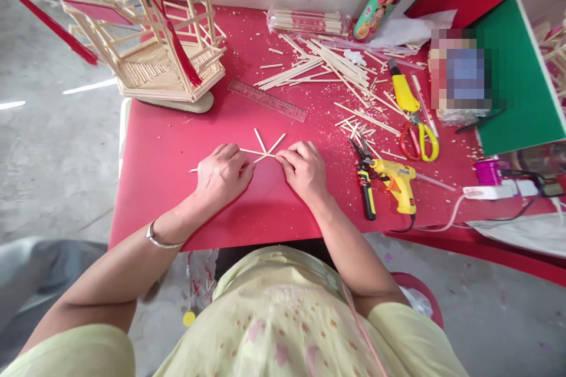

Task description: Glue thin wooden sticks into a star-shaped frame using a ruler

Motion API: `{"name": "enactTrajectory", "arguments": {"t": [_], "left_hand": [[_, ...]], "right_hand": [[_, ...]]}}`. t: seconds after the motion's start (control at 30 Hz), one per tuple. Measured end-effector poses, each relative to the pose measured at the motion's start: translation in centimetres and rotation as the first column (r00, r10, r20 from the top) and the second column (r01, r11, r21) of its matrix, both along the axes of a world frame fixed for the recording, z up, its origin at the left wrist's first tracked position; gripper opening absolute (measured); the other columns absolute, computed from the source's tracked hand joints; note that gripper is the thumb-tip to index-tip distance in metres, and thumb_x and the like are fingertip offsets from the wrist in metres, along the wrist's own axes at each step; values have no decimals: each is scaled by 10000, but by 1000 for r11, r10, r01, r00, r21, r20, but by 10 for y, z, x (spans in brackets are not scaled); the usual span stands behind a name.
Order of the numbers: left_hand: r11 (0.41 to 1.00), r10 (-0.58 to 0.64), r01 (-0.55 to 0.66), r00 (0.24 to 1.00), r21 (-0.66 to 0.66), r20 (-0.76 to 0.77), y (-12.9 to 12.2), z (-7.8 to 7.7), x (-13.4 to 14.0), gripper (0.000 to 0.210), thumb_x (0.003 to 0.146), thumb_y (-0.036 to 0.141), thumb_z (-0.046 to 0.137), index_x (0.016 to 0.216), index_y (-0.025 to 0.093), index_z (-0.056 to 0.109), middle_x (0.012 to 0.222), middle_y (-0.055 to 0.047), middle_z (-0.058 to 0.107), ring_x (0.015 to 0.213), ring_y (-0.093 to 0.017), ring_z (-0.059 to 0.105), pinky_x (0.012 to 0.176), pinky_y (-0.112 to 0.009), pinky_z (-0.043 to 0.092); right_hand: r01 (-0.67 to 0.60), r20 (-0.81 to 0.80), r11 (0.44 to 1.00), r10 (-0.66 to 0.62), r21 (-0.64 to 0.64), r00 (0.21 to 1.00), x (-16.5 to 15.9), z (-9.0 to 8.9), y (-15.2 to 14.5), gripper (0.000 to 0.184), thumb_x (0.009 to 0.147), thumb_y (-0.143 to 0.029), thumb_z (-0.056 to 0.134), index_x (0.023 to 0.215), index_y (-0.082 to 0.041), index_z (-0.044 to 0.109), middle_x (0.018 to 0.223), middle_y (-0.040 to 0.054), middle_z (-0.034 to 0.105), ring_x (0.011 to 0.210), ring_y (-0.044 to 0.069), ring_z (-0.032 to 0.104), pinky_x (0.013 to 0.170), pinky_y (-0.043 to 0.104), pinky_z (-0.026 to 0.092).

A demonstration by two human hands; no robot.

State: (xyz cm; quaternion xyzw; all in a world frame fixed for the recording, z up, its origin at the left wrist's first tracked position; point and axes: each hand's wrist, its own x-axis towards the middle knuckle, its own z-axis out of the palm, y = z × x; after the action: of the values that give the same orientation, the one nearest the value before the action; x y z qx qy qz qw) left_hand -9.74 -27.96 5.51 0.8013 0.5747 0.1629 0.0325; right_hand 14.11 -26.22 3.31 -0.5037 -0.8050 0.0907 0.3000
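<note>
Thin wooden sticks (266, 153) meet at one point and fan out like a star on the red table. My left hand (223, 174) is closed over the left side of this star, its thumb and finger pinching a stick. One stick end pokes out to the left of that hand. At the right, my right hand (303, 168) pinches the tip of another stick between thumb and fingers. A clear red-tinted ruler (267, 100) lies a little beyond the star. Parts of the held sticks are hidden under my fingers.
A pavilion model of sticks (163, 65) with red tassels stands at the back left. Loose sticks (327, 68) and crumbs lie beyond my hands. On the right are a yellow glue gun (400, 182), pliers (365, 185), scissors (420, 140), a yellow-handled cutter (404, 91) and cables.
</note>
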Motion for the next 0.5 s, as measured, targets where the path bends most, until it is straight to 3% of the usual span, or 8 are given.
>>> {"name": "enactTrajectory", "arguments": {"t": [0.5], "left_hand": [[1000, 15, -15, 1000, -26, -9, -1, 3, 3, 324, 1033, 357, 590, 764, 197, 673, 854, -82, 688, 855, -235, 646, 628, -349, 348]], "right_hand": [[2, -8, 1000, -2, 20, 1000, 0, -1, 1, 300, 1120, -418, 573, 1033, -252, 806, 948, 65, 659, 936, 231, 543, 845, 377, 450]]}}
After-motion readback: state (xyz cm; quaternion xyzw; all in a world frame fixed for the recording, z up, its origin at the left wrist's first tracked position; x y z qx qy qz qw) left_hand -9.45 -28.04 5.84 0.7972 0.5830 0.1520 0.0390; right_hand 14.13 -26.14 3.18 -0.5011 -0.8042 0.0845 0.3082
